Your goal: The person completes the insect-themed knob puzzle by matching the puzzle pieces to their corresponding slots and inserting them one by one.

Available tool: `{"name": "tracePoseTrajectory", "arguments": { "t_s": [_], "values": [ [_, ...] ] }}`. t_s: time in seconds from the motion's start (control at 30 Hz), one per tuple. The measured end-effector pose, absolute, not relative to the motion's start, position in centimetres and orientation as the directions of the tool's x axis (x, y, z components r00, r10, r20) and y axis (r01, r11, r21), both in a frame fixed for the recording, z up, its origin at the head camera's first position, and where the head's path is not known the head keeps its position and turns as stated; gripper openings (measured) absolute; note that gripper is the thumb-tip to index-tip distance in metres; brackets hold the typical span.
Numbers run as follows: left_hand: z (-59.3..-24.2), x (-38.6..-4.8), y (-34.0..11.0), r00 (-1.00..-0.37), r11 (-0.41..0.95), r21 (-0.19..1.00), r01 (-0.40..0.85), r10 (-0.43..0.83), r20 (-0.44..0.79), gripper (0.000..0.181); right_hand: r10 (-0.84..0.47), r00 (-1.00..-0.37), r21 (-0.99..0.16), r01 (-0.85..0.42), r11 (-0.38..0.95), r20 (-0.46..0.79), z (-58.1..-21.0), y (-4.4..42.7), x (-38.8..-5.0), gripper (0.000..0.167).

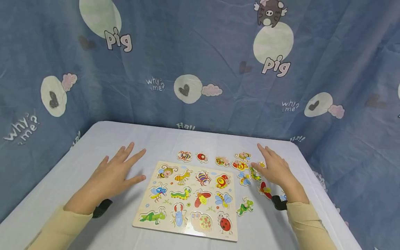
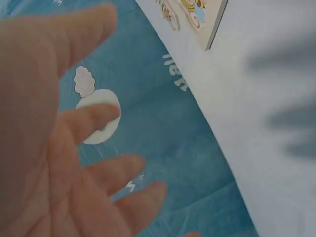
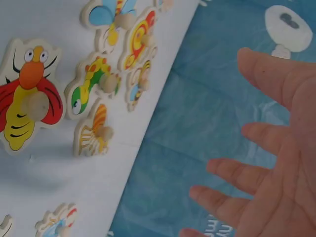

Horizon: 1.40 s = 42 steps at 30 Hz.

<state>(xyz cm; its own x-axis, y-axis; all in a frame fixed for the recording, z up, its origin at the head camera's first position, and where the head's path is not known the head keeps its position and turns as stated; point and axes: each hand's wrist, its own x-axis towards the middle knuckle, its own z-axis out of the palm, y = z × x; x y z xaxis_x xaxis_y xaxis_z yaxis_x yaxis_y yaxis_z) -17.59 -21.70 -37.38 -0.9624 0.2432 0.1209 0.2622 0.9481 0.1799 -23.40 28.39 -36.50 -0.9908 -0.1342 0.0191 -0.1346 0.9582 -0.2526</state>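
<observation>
The left hand point(image 1: 107, 177) hovers with spread fingers left of a wooden insect puzzle board point(image 1: 189, 205), holding nothing. Above the loose pieces at the board's right, the right hand point(image 1: 275, 168) is spread too and grips nothing. Knobbed pieces lie near it: a green caterpillar point(image 3: 89, 89), a red-winged insect point(image 3: 22, 116) and an orange insect point(image 3: 93, 134). A green grasshopper piece point(image 1: 245, 206) lies just beside the board's right edge. In the left wrist view the left hand point(image 2: 69, 143) shows straight, parted fingers.
A spider piece point(image 1: 184, 156), a ladybug piece point(image 1: 202, 157) and a snail piece point(image 1: 222, 161) lie behind the board. The white table point(image 1: 125, 130) ends at a blue patterned curtain point(image 1: 200, 52). Several more pieces lie partly under the right hand.
</observation>
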Motion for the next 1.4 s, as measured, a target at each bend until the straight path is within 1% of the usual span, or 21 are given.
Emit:
{"name": "tracePoseTrajectory", "arguments": {
  "t_s": [0.2,0.3,0.47,0.6,0.83,0.97,1.13,1.4],
  "values": [
    [-38.7,-16.8,-22.1,-0.945,0.920,0.222,0.322,0.327,0.018,0.083,-0.158,-0.987,-0.249,-0.151,0.957,-0.010,-37.0,28.3,-25.2,0.079],
    [-39.6,-16.5,-22.4,-0.941,0.912,0.256,0.321,0.338,-0.027,0.088,-0.169,-0.985,-0.267,-0.156,0.951,-0.025,-37.2,28.3,-26.2,0.072],
    [-40.7,-16.0,-22.7,-0.936,0.904,0.321,0.283,0.333,-0.111,0.099,-0.168,-0.984,-0.292,-0.146,0.945,-0.052,-38.0,28.4,-28.1,0.062],
    [-41.5,-15.7,-22.9,-0.930,0.891,0.373,0.257,0.334,-0.157,0.102,-0.151,-0.984,-0.321,-0.113,0.940,-0.096,-38.8,28.3,-29.7,0.055],
    [-42.2,-15.5,-23.3,-0.915,0.857,0.441,0.265,0.368,-0.164,0.107,-0.123,-0.979,-0.336,-0.064,0.940,-0.160,-40.1,28.4,-31.7,0.046],
    [-42.5,-15.5,-23.5,-0.910,0.835,0.477,0.273,0.385,-0.154,0.109,-0.118,-0.984,-0.349,-0.064,0.935,-0.134,-41.0,28.8,-32.5,0.040],
    [-42.6,-15.4,-23.6,-0.906,0.819,0.505,0.270,0.394,-0.155,0.108,-0.124,-0.989,-0.357,-0.086,0.930,-0.085,-41.7,28.9,-33.0,0.034],
    [-42.9,-15.2,-23.4,-0.903,0.815,0.510,0.273,0.400,-0.155,0.104,-0.163,-0.985,-0.380,-0.131,0.916,-0.054,-41.9,28.8,-33.3,0.024]
  ]
}}
